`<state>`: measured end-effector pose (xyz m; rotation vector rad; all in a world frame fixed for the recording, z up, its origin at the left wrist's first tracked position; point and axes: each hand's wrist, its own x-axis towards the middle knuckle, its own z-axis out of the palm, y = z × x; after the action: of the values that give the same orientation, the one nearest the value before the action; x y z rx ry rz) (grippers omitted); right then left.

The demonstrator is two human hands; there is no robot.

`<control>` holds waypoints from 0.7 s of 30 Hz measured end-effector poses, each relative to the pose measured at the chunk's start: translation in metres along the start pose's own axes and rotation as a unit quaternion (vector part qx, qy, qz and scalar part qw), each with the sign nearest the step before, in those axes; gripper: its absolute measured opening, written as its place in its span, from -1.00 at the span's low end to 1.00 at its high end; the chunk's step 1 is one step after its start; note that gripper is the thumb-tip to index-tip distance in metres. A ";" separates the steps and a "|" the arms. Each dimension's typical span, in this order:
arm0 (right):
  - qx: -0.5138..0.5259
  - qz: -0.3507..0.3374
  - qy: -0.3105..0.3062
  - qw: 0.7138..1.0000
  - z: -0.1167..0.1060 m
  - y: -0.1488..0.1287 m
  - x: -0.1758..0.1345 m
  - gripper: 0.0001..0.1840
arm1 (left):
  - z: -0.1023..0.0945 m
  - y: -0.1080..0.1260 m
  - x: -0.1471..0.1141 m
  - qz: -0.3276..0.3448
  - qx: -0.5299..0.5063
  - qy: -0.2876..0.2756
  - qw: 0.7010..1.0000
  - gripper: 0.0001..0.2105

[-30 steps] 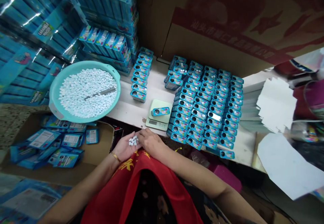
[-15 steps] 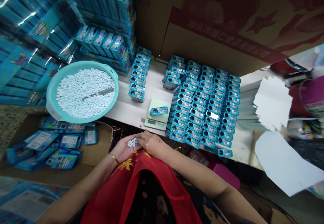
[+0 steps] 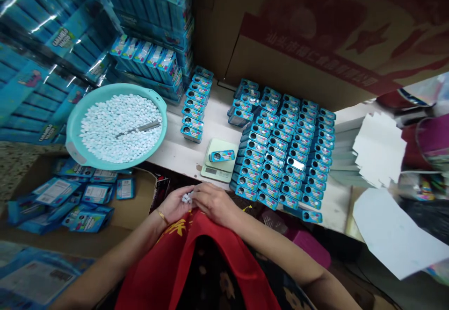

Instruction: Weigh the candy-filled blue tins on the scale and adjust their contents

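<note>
My left hand [image 3: 178, 205], palm up and cupped, holds a small heap of white candies [image 3: 187, 198] in front of the red apron. Over its fingers lies my right hand [image 3: 214, 202], bent and closed, with the fingertips beside the candies; whether they pinch any is hidden. Just beyond my hands is a pale green scale [image 3: 213, 175], and a blue tin [image 3: 222, 155] with a dark round opening rests on its plate. A turquoise basin [image 3: 72, 148] at the left holds many more white candies, with a grey metal tool [image 3: 142, 128] lying on them.
Rows of blue tins [image 3: 275, 160] stand right of the scale, and a shorter row [image 3: 192, 113] stands left of it. A carton [image 3: 140, 212] with blue packs is at lower left. Stacked wrapped boxes [image 3: 147, 15], a large cardboard box [image 3: 298, 34] and white card sheets [image 3: 380, 148] surround the table.
My right hand has shifted slightly across the left palm, and fewer of the candies show. The whole view has moved a little; the tin stays on the scale.
</note>
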<state>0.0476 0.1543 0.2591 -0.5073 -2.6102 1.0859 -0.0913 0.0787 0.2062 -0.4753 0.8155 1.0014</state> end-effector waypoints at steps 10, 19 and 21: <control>-0.050 0.125 0.186 0.973 -0.026 0.082 0.015 -0.77 | 0.000 0.007 -0.001 0.011 0.029 0.043 0.999 -0.77; -0.031 0.064 0.086 0.994 -0.004 0.034 -0.009 -0.65 | -0.003 0.009 0.004 0.021 -0.023 0.028 0.999 -0.84; -0.075 0.129 0.157 0.976 -0.015 0.053 -0.012 -0.58 | -0.008 0.015 0.003 0.028 -0.010 0.034 0.999 -0.82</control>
<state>0.0756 0.1937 0.2292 -0.9904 -2.4004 0.8001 -0.1062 0.0819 0.1992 -0.5070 0.8844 1.0510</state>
